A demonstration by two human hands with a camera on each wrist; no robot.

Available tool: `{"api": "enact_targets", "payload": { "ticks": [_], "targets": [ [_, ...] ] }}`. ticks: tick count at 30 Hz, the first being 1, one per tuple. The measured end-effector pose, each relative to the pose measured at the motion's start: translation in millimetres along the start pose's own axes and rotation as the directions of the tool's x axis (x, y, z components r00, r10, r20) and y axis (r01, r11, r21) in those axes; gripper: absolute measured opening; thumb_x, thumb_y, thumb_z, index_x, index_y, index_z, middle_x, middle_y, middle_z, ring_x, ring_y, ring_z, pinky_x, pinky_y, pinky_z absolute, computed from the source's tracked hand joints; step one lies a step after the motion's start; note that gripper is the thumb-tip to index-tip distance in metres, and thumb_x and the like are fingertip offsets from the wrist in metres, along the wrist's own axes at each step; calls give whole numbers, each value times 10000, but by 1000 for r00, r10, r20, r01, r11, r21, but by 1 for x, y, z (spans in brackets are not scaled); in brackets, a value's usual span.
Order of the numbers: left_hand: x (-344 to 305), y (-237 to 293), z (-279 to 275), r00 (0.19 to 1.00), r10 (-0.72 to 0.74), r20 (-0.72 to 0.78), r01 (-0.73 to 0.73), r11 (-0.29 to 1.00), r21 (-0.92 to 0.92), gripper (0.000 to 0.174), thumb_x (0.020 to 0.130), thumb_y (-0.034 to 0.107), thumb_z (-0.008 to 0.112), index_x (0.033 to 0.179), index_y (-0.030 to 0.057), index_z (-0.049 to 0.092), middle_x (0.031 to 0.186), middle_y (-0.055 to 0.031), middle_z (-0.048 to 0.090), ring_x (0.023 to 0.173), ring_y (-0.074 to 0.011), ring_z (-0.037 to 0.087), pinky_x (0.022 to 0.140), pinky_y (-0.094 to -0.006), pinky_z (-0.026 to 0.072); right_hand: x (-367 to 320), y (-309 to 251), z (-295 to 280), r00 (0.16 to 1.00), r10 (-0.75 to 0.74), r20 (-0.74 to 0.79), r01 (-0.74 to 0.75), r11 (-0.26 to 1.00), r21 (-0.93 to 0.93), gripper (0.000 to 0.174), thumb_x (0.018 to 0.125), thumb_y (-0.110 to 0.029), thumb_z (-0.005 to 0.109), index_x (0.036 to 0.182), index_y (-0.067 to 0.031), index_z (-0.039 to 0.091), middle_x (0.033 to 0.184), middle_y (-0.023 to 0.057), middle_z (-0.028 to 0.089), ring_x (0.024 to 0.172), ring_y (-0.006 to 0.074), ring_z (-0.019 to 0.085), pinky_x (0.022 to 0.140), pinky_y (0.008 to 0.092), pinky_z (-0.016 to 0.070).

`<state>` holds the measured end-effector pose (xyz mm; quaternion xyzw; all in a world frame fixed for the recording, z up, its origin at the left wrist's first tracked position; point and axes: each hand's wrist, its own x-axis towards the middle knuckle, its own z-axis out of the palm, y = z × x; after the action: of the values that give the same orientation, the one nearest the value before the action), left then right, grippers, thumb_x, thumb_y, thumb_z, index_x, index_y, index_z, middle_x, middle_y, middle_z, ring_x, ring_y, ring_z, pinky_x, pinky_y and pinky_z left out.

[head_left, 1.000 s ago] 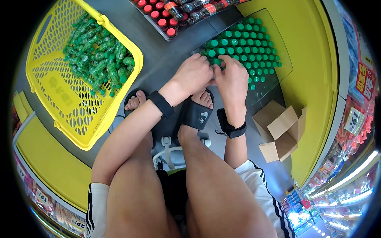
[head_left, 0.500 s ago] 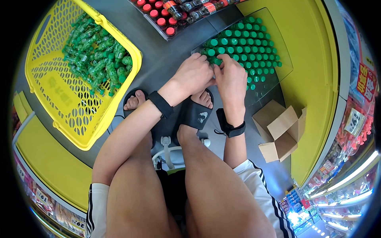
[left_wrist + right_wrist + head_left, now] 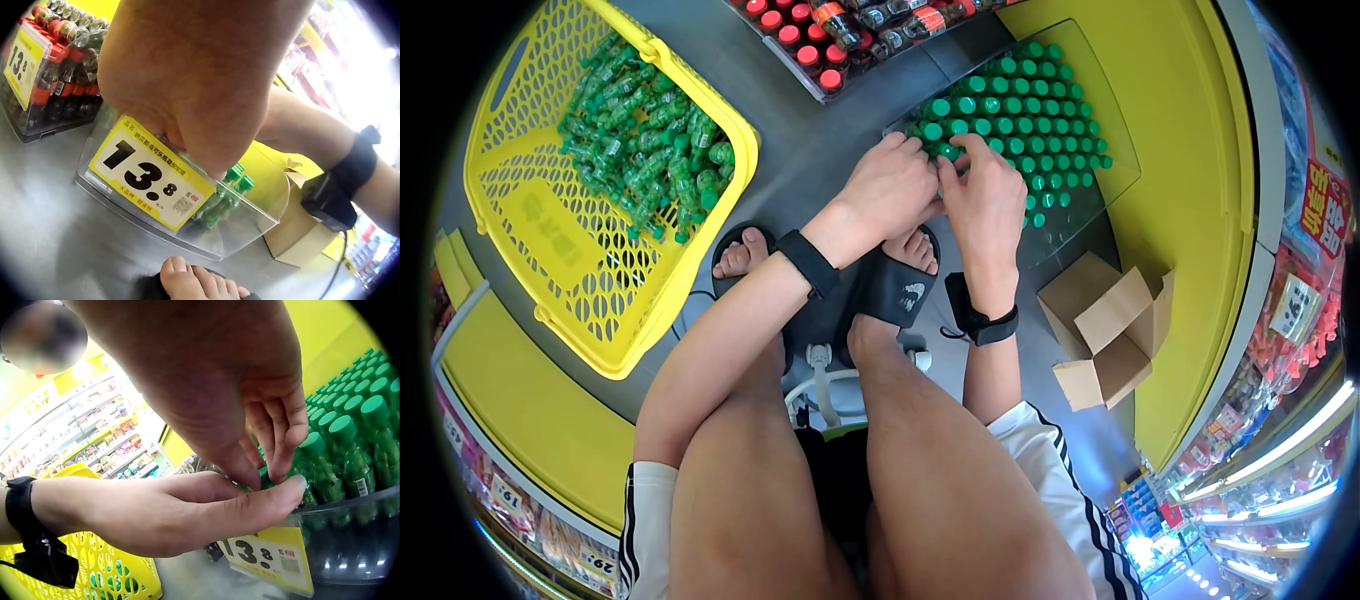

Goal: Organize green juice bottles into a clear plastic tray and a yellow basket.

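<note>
In the head view both hands meet at the near left corner of a clear bin [image 3: 1050, 240] of upright green-capped bottles [image 3: 1030, 127]. The left hand [image 3: 890, 187] has its fingers bent beside the right hand [image 3: 985, 200]. In the right wrist view, the right hand's [image 3: 212, 381] thumb and fingers pinch at a green cap [image 3: 265, 479], while the left hand's [image 3: 181, 515] thumb and forefinger lie around that bottle, just above the price card [image 3: 275, 556]. Its body is mostly hidden. The left wrist view shows the left hand [image 3: 194, 75] above the bin's card [image 3: 150, 172].
A yellow basket [image 3: 550, 320] with many small green bottles stands at the left. Red-capped bottles [image 3: 808, 55] fill another clear bin at the top. An open cardboard box [image 3: 1112, 310] lies at the right beside the yellow ledge [image 3: 1200, 200]. Sandalled feet are below the hands.
Both hands stay at the same corner of the bin; the right hand's fingers have shifted only slightly. The basket and the box have not moved.
</note>
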<state>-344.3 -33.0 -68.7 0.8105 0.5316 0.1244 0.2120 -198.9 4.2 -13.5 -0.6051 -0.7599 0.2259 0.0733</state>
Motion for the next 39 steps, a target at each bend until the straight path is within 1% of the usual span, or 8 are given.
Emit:
{"api": "enact_targets", "payload": {
  "ticks": [2,3,5,14,24,27,32,39],
  "targets": [
    [0,0,1,1000,-6,1,6,1000,-8,295,908,356,787,904,61,788,901,-84,718,1020,-280,669,954,-411,481,-1,4,6,996,-25,-88,26,1000,4,274,928,-150,824,1179,-54,767,869,126,782,747,314,752,713,439,591],
    [0,0,1,1000,-6,2,6,1000,-8,295,908,356,787,904,61,788,901,-84,718,1020,-280,669,954,-411,481,-1,3,5,996,-25,-87,25,1000,4,274,928,-150,824,1179,-54,767,869,126,782,747,314,752,713,439,591],
    [-1,-1,2,999,10,-40,-10,1000,-5,294,906,352,788,917,58,787,908,-86,718,1031,-277,666,955,-413,478,0,-1,1,999,23,-23,-22,999,40,248,951,-145,782,1171,-40,743,998,186,786,893,422,766,764,508,612],
    [-1,-2,4,1000,-4,-30,2,999,-36,350,954,382,778,984,34,775,935,-93,719,1042,-280,654,957,-415,464,2,2,-3,998,54,6,-55,992,114,286,921,-142,802,1187,-47,763,919,146,766,832,366,756,753,471,600],
    [-3,3,0,999,-28,-37,28,1000,-15,361,959,383,779,1009,25,774,934,-91,713,1038,-276,656,993,-405,479,0,-4,-10,998,64,22,-66,991,114,294,931,-173,808,1195,-50,767,924,143,769,841,352,757,768,468,593],
    [-5,5,-8,998,-27,-49,27,1000,-7,333,949,347,788,1009,19,773,961,-88,711,1066,-271,664,1007,-396,494,-1,-7,-17,999,42,2,-42,994,100,273,945,-184,810,1182,-53,771,901,135,769,801,340,754,741,457,590],
    [-11,4,-49,996,63,-56,-60,996,64,174,883,139,762,998,9,758,1002,-93,710,1032,-263,700,951,-393,587,-1,-19,-38,990,-46,-133,60,993,105,154,959,-155,812,1069,-54,774,823,131,754,723,301,743,666,422,578],
    [-29,16,-122,982,151,-115,-150,989,19,158,820,106,766,934,5,723,975,-83,685,1012,-251,694,880,-366,628,1,-62,-77,958,-226,-174,259,946,194,116,958,-50,814,1048,-11,753,822,119,754,693,202,720,648,331,554]
  ]
}}
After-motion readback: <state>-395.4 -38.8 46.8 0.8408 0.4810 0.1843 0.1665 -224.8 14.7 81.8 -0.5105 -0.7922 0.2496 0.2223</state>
